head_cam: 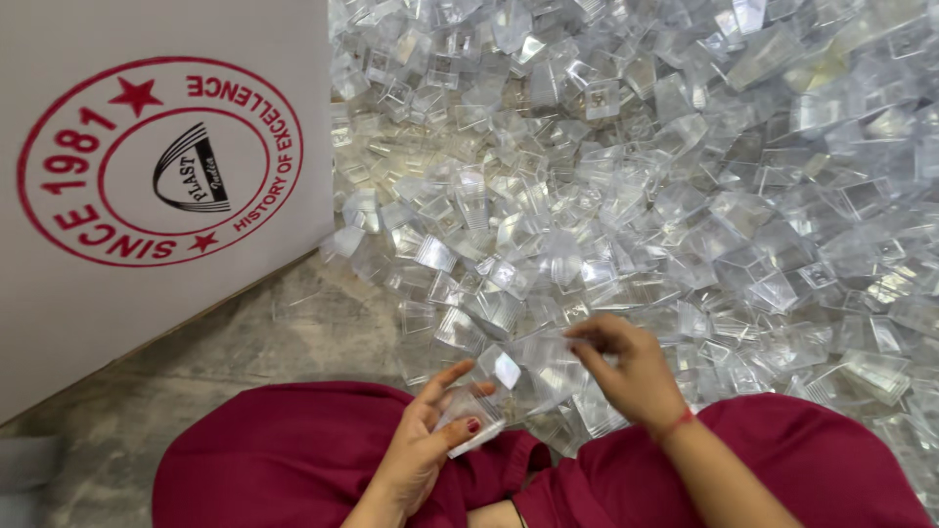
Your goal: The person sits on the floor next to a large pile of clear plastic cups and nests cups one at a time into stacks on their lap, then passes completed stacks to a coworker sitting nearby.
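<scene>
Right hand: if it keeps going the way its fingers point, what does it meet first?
The right hand points left, fingertips on a clear plastic piece between the hands. Straight on, it would likely meet the left hand, which holds another clear piece; depth is unclear.

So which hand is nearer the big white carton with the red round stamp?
Left. The left hand sits below and right of the carton, across bare floor; the right hand is farther right, at the pile's edge.

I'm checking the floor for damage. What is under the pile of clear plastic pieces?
Bare grey concrete floor shows at the edge of the pile of clear plastic pieces, beside the white box. Under the pile itself, the heaped pieces cover the floor, so nothing there can be seen.
</scene>
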